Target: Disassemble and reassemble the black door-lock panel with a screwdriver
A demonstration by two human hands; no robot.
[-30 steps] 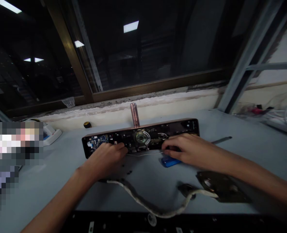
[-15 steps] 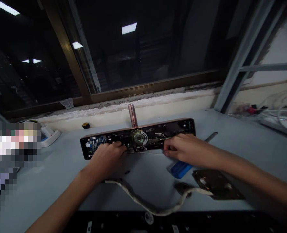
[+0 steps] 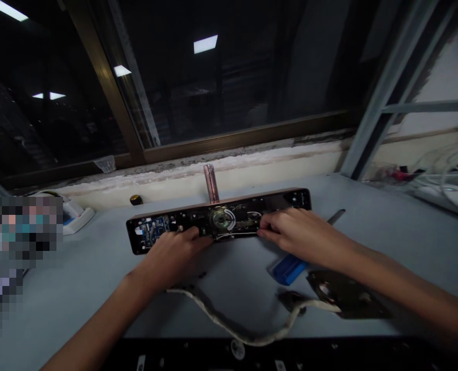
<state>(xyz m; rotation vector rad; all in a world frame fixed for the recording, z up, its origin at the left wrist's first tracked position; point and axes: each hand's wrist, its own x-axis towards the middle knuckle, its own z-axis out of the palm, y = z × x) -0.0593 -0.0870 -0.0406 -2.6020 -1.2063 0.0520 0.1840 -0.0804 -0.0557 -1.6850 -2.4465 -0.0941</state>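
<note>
- Head view: a long dark panel (image 3: 218,220) lies flat and crosswise on the grey table (image 3: 387,237), near the window wall. It is open on top, with a blue circuit board at its left end and a round metal part near the middle.
- The left hand (image 3: 170,252) rests on the panel's near edge, between the circuit board and the round part. Its fingers are bent and its thumb lies on the panel; whether it truly grips the panel cannot be told.
- The right hand (image 3: 298,234) touches the near edge just right of the round part, fingertips drawn together. Whether they pinch anything cannot be told.
- A blue-handled tool (image 3: 289,269) lies on the table just below the right wrist, untouched.
- A dark metal plate (image 3: 347,294) lies under the right forearm, with a pale cord (image 3: 229,322) running from beside it towards the left arm.
- A copper-coloured tube (image 3: 211,183) stands upright just behind the panel.
</note>
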